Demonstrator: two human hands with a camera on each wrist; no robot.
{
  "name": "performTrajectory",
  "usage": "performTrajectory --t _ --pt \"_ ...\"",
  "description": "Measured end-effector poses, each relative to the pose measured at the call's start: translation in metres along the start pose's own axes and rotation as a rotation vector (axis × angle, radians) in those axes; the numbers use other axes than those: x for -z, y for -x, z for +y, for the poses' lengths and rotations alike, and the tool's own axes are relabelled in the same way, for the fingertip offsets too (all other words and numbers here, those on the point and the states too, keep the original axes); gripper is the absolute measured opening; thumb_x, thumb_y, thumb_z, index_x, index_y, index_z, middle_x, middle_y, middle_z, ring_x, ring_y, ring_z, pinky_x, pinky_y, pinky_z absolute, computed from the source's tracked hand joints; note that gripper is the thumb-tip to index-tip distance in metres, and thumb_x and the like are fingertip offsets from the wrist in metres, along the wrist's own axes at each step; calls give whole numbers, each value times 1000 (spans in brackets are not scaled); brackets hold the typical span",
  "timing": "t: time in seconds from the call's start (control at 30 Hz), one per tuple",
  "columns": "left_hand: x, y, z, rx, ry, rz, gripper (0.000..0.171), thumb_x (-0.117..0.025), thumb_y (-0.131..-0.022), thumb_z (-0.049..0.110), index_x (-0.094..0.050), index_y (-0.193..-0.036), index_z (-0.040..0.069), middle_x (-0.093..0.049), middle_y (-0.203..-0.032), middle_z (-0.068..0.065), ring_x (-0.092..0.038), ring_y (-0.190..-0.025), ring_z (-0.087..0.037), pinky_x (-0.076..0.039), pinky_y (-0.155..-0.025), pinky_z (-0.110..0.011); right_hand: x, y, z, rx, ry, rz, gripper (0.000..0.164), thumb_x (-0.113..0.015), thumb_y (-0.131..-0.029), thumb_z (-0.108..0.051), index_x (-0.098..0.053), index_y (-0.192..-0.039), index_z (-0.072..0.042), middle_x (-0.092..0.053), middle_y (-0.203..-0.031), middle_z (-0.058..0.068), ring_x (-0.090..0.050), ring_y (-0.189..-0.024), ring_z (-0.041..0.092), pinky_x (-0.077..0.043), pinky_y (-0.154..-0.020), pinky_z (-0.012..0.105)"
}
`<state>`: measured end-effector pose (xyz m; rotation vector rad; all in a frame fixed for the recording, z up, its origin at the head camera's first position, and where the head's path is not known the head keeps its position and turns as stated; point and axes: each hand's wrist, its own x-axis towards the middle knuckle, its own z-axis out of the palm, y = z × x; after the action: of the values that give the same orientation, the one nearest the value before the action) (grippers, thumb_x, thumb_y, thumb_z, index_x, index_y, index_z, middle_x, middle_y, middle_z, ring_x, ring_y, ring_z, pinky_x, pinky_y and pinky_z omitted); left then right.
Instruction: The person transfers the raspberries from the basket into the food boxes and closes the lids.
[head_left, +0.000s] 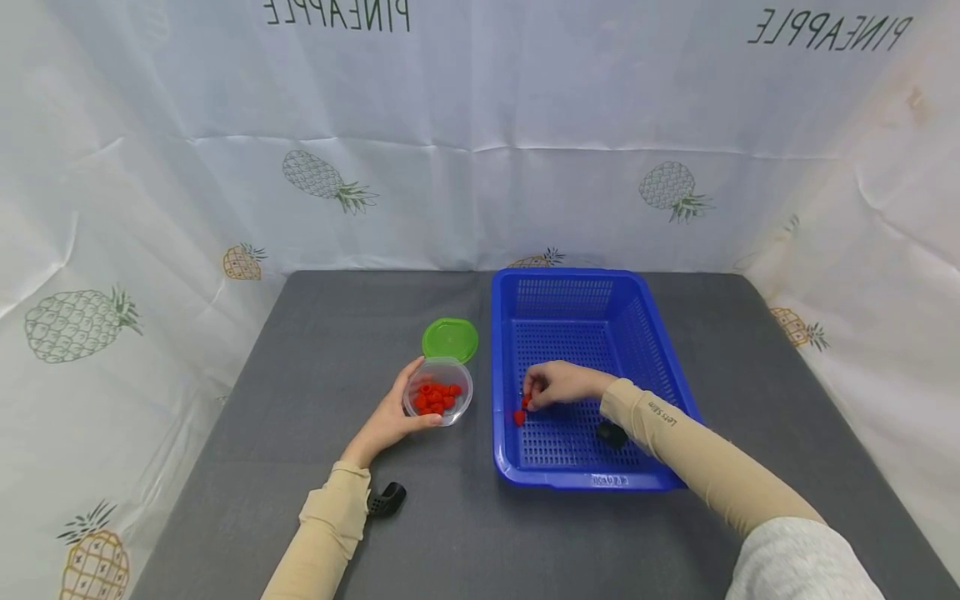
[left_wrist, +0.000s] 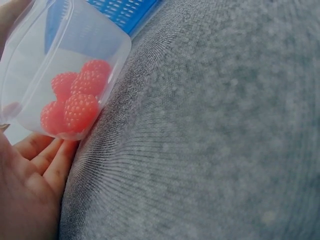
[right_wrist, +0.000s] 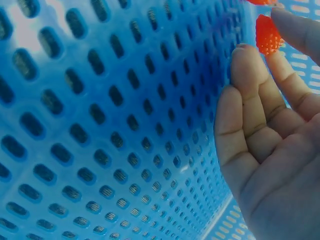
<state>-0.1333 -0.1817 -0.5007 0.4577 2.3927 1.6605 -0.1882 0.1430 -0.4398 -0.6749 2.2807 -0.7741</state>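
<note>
My left hand [head_left: 386, 425] grips a clear round plastic tub [head_left: 463, 406], thumb on its near side and fingers round the far side. Several red raspberries [left_wrist: 80, 95] lie inside the tub, which stands on the grey cloth. Inside the blue basket [head_left: 600, 481], my right hand [head_left: 564, 383] pinches one raspberry [right_wrist: 269, 36] between thumb and index finger, close to the basket's left wall. Another raspberry [head_left: 519, 417] lies on the basket floor just beside those fingertips. The other right fingers are bent and hold nothing.
A green round lid [head_left: 450, 340] lies on the grey tabletop [head_left: 300, 367] behind the tub. The basket's raised perforated walls surround my right hand. A white curtain [head_left: 465, 208] printed with pineapples hangs at the back and sides. Dark wrist mounts [head_left: 386, 500] show at both wrists.
</note>
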Motion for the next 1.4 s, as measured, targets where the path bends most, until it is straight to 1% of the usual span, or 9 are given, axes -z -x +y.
performTrajectory --t 0.13,0.23,0.4,0.57,0.63,0.73,0.93,1.17,1.4 --pt "0 1 2 16 11 -5 96 -78 -76 27 -15 -148 29 -42 -144 -9 -38 -135 -29 -26 -110 -56 3 0 1 15 -68 5 19 -65 -81 -12 -60 -98 -8 -64 -84 1 -58 -75 9 -47 -70 24" --pt "0 0 3 20 20 -3 96 -78 -75 24 -16 -148 29 -42 -144 -10 -37 -135 -30 -26 -111 -55 6 0 1 33 -104 14 20 -63 -82 -10 -59 -101 -7 -62 -86 2 -57 -77 10 -48 -71 25" --pt "1 2 7 24 15 -3 97 -77 -76 17 -14 -149 23 -41 -144 -15 -36 -135 -33 -25 -111 -56 13 1 -5 76 -204 78 24 -60 -84 -10 -57 -107 -5 -60 -93 4 -57 -81 14 -49 -75 29" --pt "2 6 28 18 15 -26 96 -76 -77 16 -13 -150 13 -39 -144 -21 -36 -134 -37 -26 -110 -57 23 2 -15 127 -302 170 25 -59 -88 -10 -55 -112 -4 -57 -98 7 -61 -91 24 -52 -82 36" --pt "2 8 35 17 16 -33 96 -76 -77 17 -13 -149 11 -39 -144 -21 -36 -134 -37 -27 -110 -57 26 1 -19 144 -311 196 25 -61 -88 -10 -55 -112 -5 -56 -99 8 -60 -91 25 -53 -82 37" --pt "2 9 37 22 15 -30 95 -76 -77 17 -14 -149 12 -39 -144 -21 -37 -134 -36 -26 -110 -57 27 -3 -24 156 -313 224 25 -64 -86 -11 -57 -110 -7 -56 -100 6 -59 -86 25 -53 -80 35" --pt "2 11 38 25 11 -17 95 -76 -77 17 -15 -149 13 -40 -144 -20 -36 -134 -36 -25 -110 -57 27 -8 -30 148 -341 250 26 -68 -83 -9 -59 -107 -9 -58 -100 7 -59 -85 35 -52 -82 45" --pt "3 11 36 37 3 -20 95 -75 -77 16 -14 -150 13 -40 -144 -19 -36 -134 -35 -26 -111 -56 30 -9 -36 150 -346 308 27 -69 -84 -18 -61 -109 -10 -60 -98 6 -57 -87 20 -49 -84 47" --pt "3 11 38 40 5 -25 95 -75 -78 17 -13 -150 14 -38 -145 -21 -36 -134 -35 -26 -111 -56 32 -18 -50 204 -366 324 31 -69 -84 -17 -62 -112 -8 -63 -100 6 -60 -87 19 -48 -86 52"
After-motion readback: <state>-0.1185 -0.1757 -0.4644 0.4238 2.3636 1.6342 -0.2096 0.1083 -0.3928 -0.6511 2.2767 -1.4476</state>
